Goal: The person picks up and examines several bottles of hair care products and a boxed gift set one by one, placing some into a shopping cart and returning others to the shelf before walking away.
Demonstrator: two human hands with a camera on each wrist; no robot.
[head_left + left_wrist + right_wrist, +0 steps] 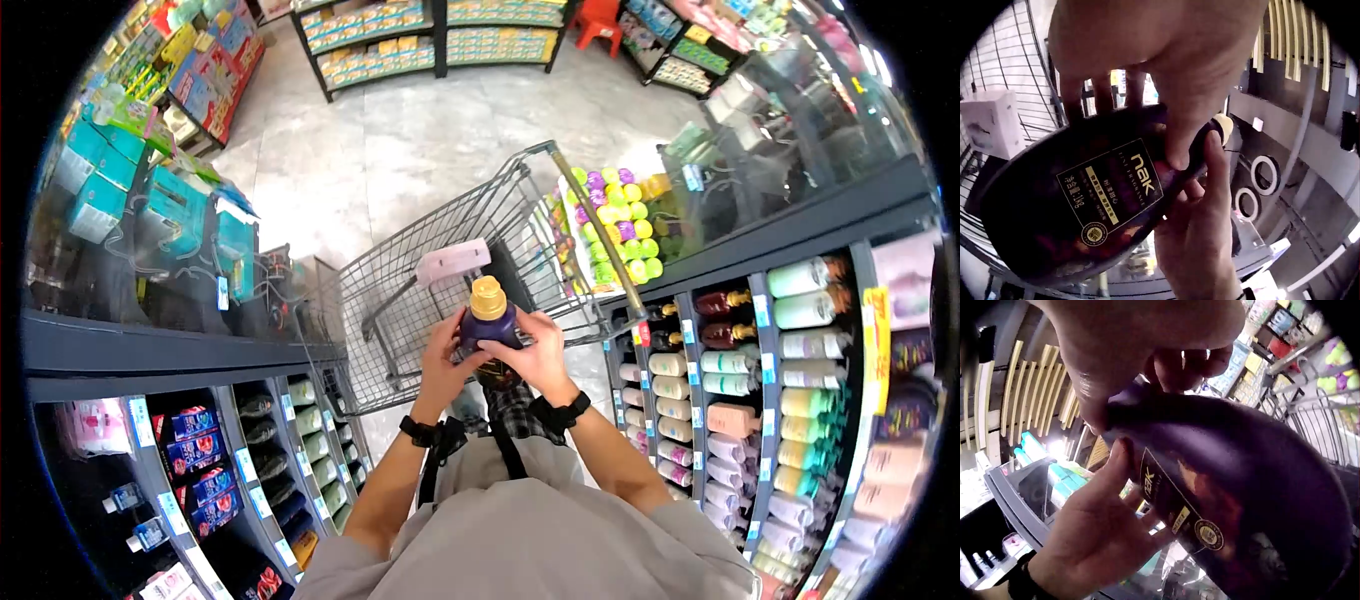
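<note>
A dark purple bottle point(484, 334) with a gold cap point(488, 298) is held in front of the body, over the near end of the shopping cart. My left hand point(443, 352) grips its left side and my right hand point(540, 355) its right side, thumbs toward me. In the left wrist view the bottle's label point(1110, 187), reading "nak", faces up, with the left thumb pressed near its edge. The right wrist view has the right hand point(1147, 344) curled over the neck end and the left hand point(1094, 528) beneath the label side.
The wire shopping cart point(400, 350) holds a pale pink box point(455, 263). Shelves of pump bottles point(800, 400) line the right, and shelves with blue and red packs point(195, 440) the left. Lime and purple capped bottles point(620, 225) stand beyond the cart handle point(600, 230). Grey floor point(300, 170) lies ahead.
</note>
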